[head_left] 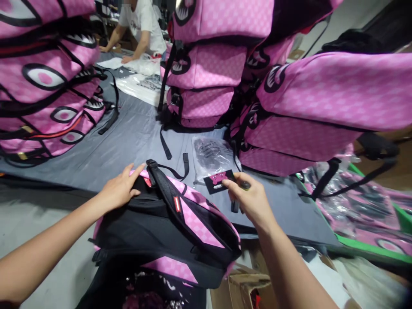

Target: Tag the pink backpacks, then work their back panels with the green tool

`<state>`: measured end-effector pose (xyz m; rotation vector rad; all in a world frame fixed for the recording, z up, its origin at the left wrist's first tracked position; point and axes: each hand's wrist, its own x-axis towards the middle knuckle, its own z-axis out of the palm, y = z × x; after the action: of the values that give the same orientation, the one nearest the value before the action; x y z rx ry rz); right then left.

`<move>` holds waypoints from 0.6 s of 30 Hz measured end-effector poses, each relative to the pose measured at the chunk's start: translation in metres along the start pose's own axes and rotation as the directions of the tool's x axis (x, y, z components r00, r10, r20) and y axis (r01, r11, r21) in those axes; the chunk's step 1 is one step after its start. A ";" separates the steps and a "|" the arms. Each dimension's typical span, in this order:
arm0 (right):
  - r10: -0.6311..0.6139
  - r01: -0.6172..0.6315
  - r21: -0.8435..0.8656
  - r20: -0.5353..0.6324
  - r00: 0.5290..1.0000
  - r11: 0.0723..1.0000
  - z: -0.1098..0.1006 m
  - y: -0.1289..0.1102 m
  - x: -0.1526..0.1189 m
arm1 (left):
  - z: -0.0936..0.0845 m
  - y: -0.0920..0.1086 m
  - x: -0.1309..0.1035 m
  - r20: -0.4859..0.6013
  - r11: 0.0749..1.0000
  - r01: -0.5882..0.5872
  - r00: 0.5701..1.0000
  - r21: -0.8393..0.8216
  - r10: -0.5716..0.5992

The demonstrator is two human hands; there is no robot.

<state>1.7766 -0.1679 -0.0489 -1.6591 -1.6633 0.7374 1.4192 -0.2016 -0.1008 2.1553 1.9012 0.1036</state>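
Note:
A pink-and-black backpack (pixel 138 225) leans on its side at the table's near edge, its black back panel and shoulder straps facing me. My left hand (pixel 120 189) holds its upper left edge, fingers over the rim beside a strap buckle and the thumb lower down. In my right hand (pixel 252 197), a black card (pixel 219 181) with a pink bear print is pinched between thumb and fingers. A small dark object with a rounded olive end (pixel 245 185) also shows in that hand; its kind is mostly hidden. Just beyond the card lies a clear plastic bag (pixel 214 156) with dark contents.
Stacked pink backpacks stand at left (pixel 48 94), centre (pixel 209 64) and right (pixel 322 98) on the grey-covered table (pixel 135 128). A green-edged bin (pixel 370 244) holds bagged pink goods. Cardboard boxes (pixel 247 283) sit below. Across the table, another person (pixel 144 30) leans over papers and plastic.

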 end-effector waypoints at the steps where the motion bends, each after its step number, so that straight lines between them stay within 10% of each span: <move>1: -0.022 0.017 0.064 0.069 0.997 0.998 0.005 -0.017 -0.007 | -0.004 0.006 -0.006 -0.096 0.999 -0.022 0.995 -0.049 0.017; 4: -0.138 0.104 0.139 0.262 0.955 0.985 0.029 -0.059 -0.026 | -0.018 0.031 -0.029 -0.394 0.949 -0.215 0.912 -0.233 0.110; 7: -0.244 0.157 0.240 0.392 0.887 0.958 0.056 -0.087 -0.038 | -0.026 0.055 -0.048 -0.425 0.762 -0.400 0.887 -0.509 0.182; 10: -0.221 0.076 0.324 0.437 0.872 0.943 0.079 -0.101 -0.047 | -0.021 0.063 -0.059 -0.420 0.626 -0.348 0.907 -0.698 0.036; 14: -0.247 0.162 0.223 0.434 0.866 0.961 0.099 -0.101 -0.053 | -0.004 0.044 -0.071 -0.427 0.562 -0.299 0.897 -0.771 -0.109; 18: -0.395 0.441 -0.128 0.277 0.876 0.889 0.118 -0.095 -0.043 | 0.019 -0.001 -0.085 -0.515 0.710 -0.202 0.818 -0.674 -0.256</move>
<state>1.6242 -0.2069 -0.0506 -1.2862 -2.2358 0.5954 1.4110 -0.2884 -0.1090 1.6155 1.7057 1.4019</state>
